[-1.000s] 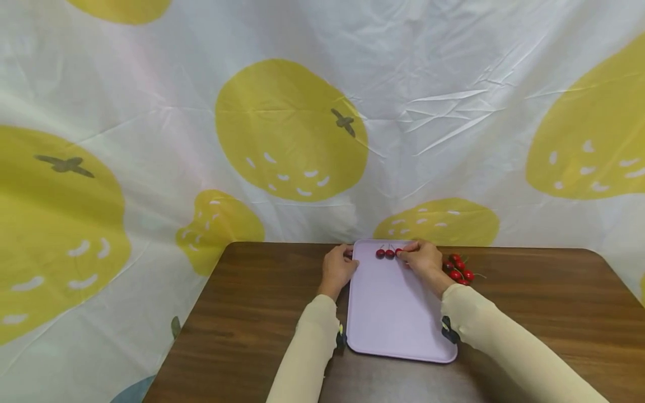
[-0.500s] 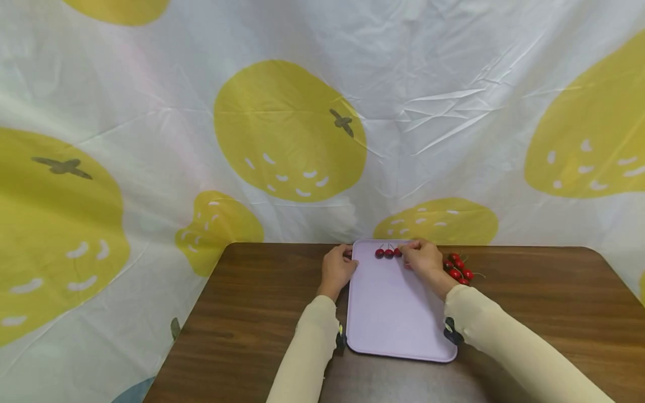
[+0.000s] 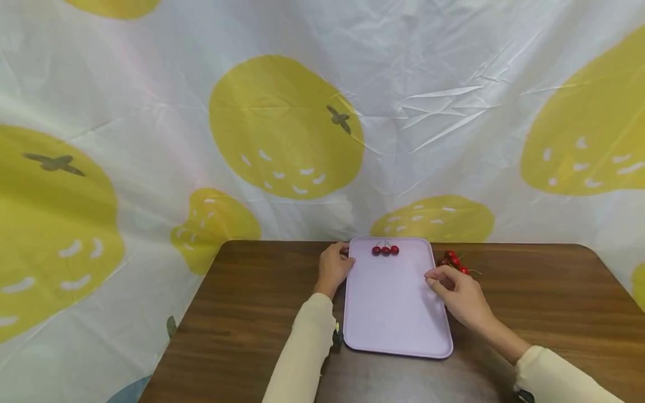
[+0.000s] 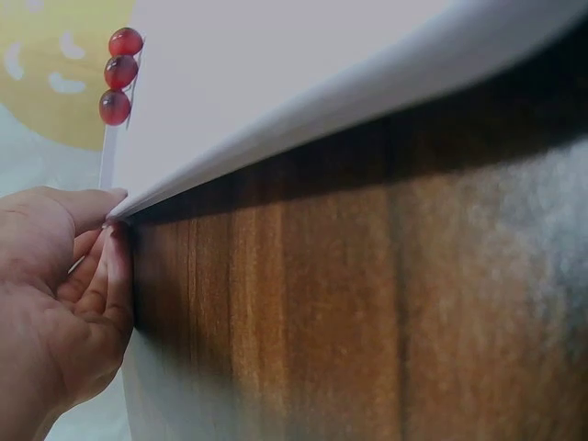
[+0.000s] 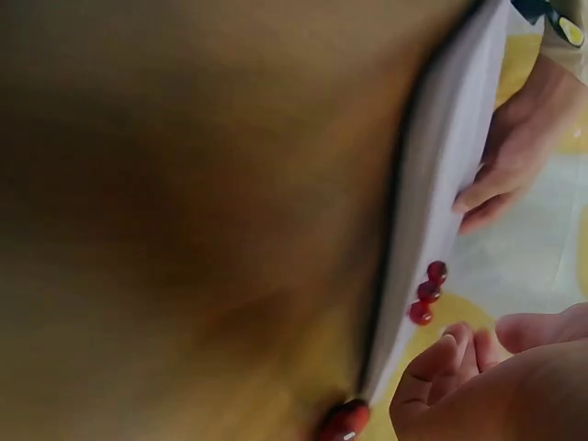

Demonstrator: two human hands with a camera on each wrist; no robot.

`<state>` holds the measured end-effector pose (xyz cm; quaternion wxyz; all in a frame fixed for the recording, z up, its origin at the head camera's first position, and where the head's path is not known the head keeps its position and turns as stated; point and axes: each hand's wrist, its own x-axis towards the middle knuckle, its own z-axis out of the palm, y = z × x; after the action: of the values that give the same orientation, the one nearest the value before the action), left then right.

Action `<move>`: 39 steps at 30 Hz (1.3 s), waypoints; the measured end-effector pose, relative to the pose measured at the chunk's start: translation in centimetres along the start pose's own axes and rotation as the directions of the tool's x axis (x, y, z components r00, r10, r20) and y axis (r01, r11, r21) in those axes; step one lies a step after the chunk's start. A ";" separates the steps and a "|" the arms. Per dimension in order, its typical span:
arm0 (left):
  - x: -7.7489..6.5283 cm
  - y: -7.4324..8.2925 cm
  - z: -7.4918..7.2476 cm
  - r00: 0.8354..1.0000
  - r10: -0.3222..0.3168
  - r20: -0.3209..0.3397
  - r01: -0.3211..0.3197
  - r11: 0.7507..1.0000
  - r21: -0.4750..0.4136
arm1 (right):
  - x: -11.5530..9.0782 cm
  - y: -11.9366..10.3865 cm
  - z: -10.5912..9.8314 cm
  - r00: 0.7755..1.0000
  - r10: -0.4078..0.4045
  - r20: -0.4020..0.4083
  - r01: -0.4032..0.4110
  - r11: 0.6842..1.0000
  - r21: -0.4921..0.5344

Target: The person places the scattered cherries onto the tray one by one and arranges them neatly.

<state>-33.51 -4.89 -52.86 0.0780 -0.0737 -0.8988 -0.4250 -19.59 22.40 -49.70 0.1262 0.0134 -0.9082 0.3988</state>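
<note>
A pale lilac tray [image 3: 395,313] lies on the brown wooden table. Three red cherries [image 3: 385,251] with stems sit in a short row near its far edge. At the tray's left rim, my left hand [image 3: 333,266] pinches the edge, thumb on top and fingers beneath, as the left wrist view shows too. My right hand [image 3: 462,296] hovers over the tray's right edge with relaxed, bent fingers and nothing in them. In the right wrist view its thumb [image 5: 542,329] stands apart from the fingertips. Behind this hand, more cherries [image 3: 455,259] are partly hidden.
The wooden table [image 3: 544,302] extends to both sides of the tray. Right behind its far edge hangs a white cloth [image 3: 428,151] printed with big yellow fruits.
My right hand has let go of the third cherry in the row and pulled back to the right and nearer. The left hand keeps its hold on the tray's rim.
</note>
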 end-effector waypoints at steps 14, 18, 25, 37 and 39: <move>0.1 0.2 -0.3 1.000 -0.013 -0.003 0.013 1.000 0.003 | -2.2 3.7 -2.4 0.934 0.356 0.004 -0.261 0.678 0.687; 0.0 0.3 -0.3 1.000 -0.018 0.001 0.018 1.000 -0.004 | -1.9 4.8 -2.4 0.920 0.389 0.051 -0.302 0.617 0.727; 0.2 -0.3 0.4 1.000 -0.021 0.018 0.021 1.000 0.007 | -1.4 5.7 -2.3 0.902 0.429 0.051 -0.345 0.643 0.684; -0.1 0.1 0.2 1.000 -0.005 -0.006 0.005 1.000 0.004 | -0.8 5.6 -1.4 0.892 0.452 -0.003 -0.394 0.782 0.482; -0.1 0.1 0.1 1.000 0.003 -0.007 -0.003 1.000 0.000 | -0.6 5.5 -1.2 0.890 0.456 -0.012 -0.399 0.791 0.463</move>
<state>-33.39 -4.74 -52.90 0.0819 -0.0734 -0.8985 -0.4250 -19.40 26.98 -53.07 0.0817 -0.1885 -0.7610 0.6153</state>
